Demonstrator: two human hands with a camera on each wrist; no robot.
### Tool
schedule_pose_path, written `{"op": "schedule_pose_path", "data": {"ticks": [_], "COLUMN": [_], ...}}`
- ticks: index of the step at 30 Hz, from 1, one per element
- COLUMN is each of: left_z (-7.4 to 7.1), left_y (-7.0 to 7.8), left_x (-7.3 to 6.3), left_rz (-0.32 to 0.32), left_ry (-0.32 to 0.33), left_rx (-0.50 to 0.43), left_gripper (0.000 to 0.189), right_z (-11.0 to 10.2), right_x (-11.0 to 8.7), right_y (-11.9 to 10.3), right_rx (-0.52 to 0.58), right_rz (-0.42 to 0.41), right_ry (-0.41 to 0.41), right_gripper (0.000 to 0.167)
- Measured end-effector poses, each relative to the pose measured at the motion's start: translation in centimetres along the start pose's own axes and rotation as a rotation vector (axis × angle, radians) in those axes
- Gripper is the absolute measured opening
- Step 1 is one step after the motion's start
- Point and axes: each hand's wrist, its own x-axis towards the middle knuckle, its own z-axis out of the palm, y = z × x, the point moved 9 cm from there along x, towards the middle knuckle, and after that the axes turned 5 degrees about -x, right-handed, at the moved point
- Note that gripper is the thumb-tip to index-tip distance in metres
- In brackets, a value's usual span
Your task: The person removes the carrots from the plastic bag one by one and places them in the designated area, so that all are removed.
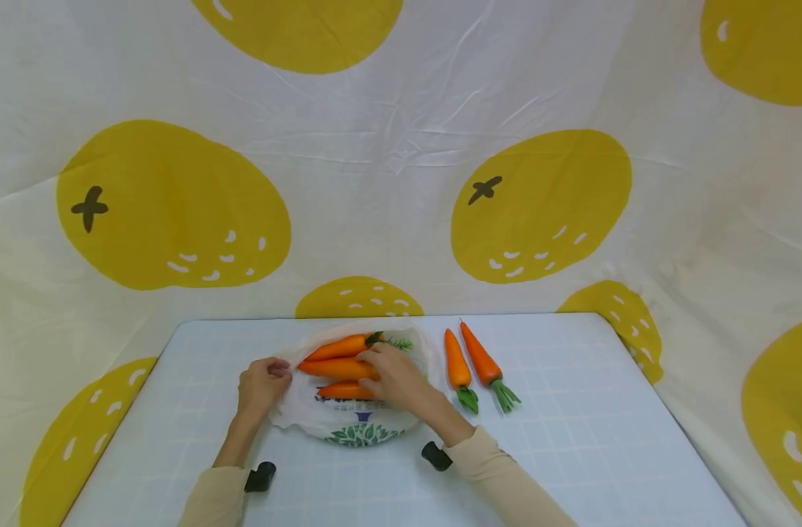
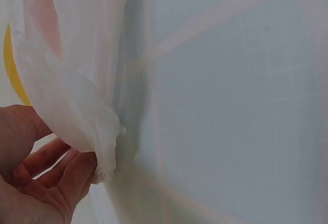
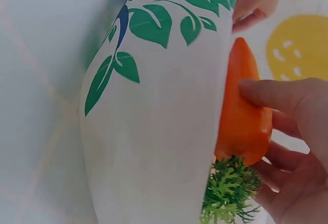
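A white plastic bag with green leaf print lies on the table, and three orange carrots show at its opening. My right hand grips the middle carrot, its thumb on one side and fingers on the other; in the right wrist view that carrot is partly behind the bag's wall. Beside it are a back carrot and a front carrot, whose right end is hidden by the hand. At the bag's left edge, my left hand pinches the thin plastic between thumb and fingers.
Two more carrots, one with a leafy top and one with green stems, lie right of the bag. The pale checked table ends at a hanging cloth printed with yellow fruit.
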Motion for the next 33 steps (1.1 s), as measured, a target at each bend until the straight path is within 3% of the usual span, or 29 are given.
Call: {"op": "schedule_pose_path", "data": {"ticks": [5,12,21,28,33], "left_z": [0.0,0.1,0.4,0.4,0.3], "left_y": [0.0,0.0,0.0,0.0,0.0], "left_x": [0.0,0.0,0.0,0.1,0.0], "left_rz": [0.009,0.043,0.018,0.021,0.024], "left_ry": [0.004,0.013,-0.013,-0.011,-0.010], "left_rx": [0.010,0.012,0.000,0.010,0.011], "left_gripper": [0.020,0.020,0.020,0.020,0.021], "right_z": [-0.9,-2.1,-3.3,-4.0,-4.2], "right_x": [-0.8,-2.0,-2.7,-4.2,-5.0], "right_y": [1.2,3.6,6.3,8.7,10.1], "right_rx": [0.092,0.339,0.655,0.831,0.950], "right_rz": [0.053,0.163,0.204,0.419,0.471], "right_ry": [-0.008,0.008,0.078,0.079,0.101], "right_gripper": [0.036,0.044,0.040,0.043,0.045]}}
